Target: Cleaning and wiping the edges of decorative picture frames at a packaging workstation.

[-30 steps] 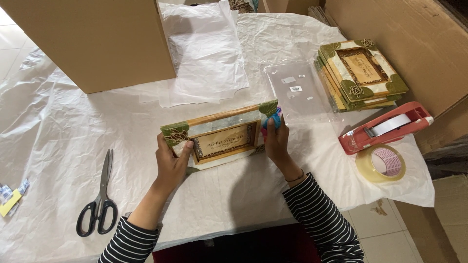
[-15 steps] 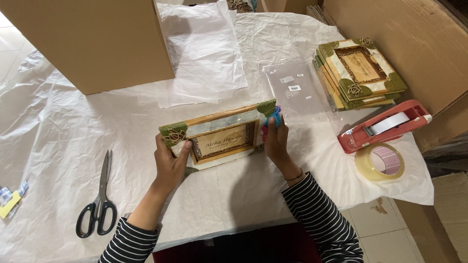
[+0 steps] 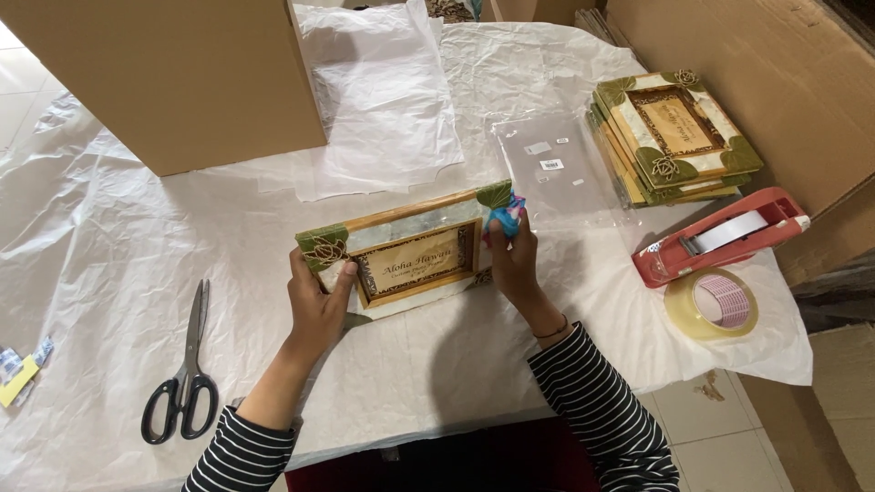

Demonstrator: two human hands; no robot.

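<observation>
meanwhile the left hand (image 3: pixel 319 296) grips the picture frame (image 3: pixel 410 251) while right hand (image 3: pixel 512 260) fingers pinch a blue cloth (image 3: pixel 504 216) against it.

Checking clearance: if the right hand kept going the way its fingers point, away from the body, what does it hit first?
Probably the clear plastic sleeves lying flat just beyond the right hand, which grips the picture frame and a small blue item. Depth is unclear, so it might pass above them.

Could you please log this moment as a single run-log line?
left hand: grips picture frame | right hand: holds blue cloth at frame corner | scissors: idle
</observation>
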